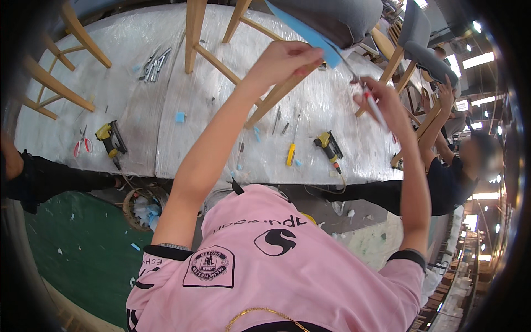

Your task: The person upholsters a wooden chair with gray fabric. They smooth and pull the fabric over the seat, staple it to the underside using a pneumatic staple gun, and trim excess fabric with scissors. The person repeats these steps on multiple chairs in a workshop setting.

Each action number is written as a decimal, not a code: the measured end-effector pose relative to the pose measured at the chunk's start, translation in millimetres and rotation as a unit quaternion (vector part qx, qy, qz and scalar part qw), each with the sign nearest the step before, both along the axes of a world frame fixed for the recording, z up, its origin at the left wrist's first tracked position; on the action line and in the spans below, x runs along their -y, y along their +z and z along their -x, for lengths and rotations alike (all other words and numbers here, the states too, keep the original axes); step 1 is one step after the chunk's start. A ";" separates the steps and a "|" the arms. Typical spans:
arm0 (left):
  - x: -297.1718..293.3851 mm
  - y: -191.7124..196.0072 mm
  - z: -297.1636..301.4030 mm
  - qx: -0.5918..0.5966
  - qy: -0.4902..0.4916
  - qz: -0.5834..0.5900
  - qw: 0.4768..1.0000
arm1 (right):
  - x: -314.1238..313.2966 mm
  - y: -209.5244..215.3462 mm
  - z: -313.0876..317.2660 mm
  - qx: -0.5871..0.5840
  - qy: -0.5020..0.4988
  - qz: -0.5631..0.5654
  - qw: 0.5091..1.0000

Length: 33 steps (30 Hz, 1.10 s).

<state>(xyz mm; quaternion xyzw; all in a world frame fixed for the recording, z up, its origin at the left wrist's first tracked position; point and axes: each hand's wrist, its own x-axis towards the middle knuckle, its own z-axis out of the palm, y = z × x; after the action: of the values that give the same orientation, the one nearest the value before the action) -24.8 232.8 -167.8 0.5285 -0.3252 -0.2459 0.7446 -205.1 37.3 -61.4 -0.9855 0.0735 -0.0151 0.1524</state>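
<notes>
A chair with a grey padded seat (348, 22) and a wooden leg (271, 105) stands on the wrapped table in front of me. Along the seat's near edge runs a strip of light blue sheet (310, 34). My left hand (287, 62) is closed, pinching the lower end of this strip by the chair leg. In my right hand (381, 102) are scissors (371, 102) with red and white handles, slightly blurred. Their thin blades point up and left towards the strip; whether they touch it, I cannot tell.
On the plastic-covered table (166, 110) lie a yellow-handled screwdriver (291, 154), two staple guns (328, 148) (112, 141), red-handled scissors (83, 145) and metal bolts (156, 65). Chair legs (83, 34) stand at far left. A co-worker (453, 171) works at right; a basket (135, 210) holds scraps.
</notes>
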 end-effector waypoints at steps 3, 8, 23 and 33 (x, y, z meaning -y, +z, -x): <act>-8.3 -7.2 -27.9 -0.031 0.035 0.028 0.999 | -14.1 -66.9 23.0 0.075 -0.016 -0.069 0.995; -4.4 -3.2 -49.6 -0.064 -0.008 0.004 0.998 | -111.8 -147.3 -21.4 0.202 -0.117 -0.351 0.907; -15.6 14.6 -64.4 -0.023 -0.059 -0.058 0.996 | -185.7 -166.1 -101.3 0.403 -0.262 -0.347 0.805; -10.3 8.4 -74.6 -0.005 -0.110 -0.036 0.993 | -197.4 -157.8 -111.8 0.466 -0.287 -0.315 0.775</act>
<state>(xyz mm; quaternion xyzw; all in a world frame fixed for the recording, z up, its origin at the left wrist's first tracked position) 49.8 243.2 -159.4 0.5146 -0.3683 -0.3408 0.6953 -93.3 234.7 -219.2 -0.6880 0.2739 -0.4912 0.4588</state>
